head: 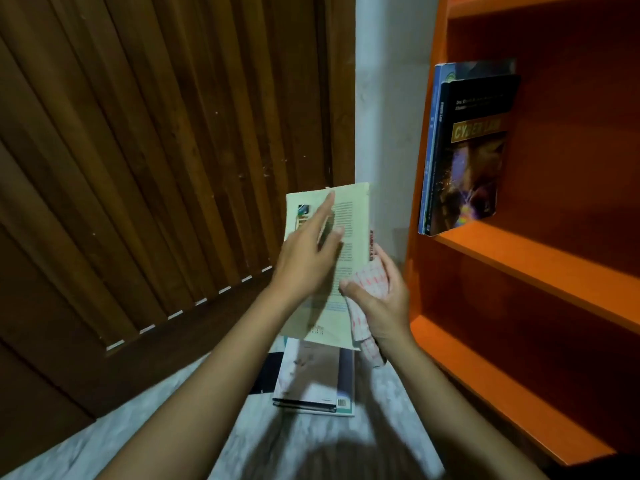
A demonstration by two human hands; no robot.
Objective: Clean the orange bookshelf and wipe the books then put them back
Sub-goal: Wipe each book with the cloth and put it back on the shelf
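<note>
**Left hand [308,258] flat on a cream book [356,220], right hand [377,306] gripping a checked cloth [370,282]**

Both hands meet at the middle of the view, holding the cream book up in the air, just left of the orange bookshelf [536,268]. The left hand lies released on the printed back cover. Its fingers are straight and spread, and the forefinger points toward the book's far edge. The right hand is clenched round the white cloth with red checks. The thumb presses the cloth onto the cover near the right edge, and the other fingers wrap round the spine side. A tail of the cloth hangs down past the book's near corner. The book is tilted, with its far end higher.

Below it, on the pale marbled floor [173,427], a stack of books [315,379] lies flat. The top one is light-coloured, with a barcode at its near right corner.

On the bookshelf at right, two books stand on one board, leaning against the left side panel. A black book [474,150] shows the title "CYBER LAW" on its cover. A blue book [429,133] stands between it and the panel.

A dark wooden slatted door [156,150] fills the left, and a strip of white wall [381,98] runs between it and the bookshelf.
</note>
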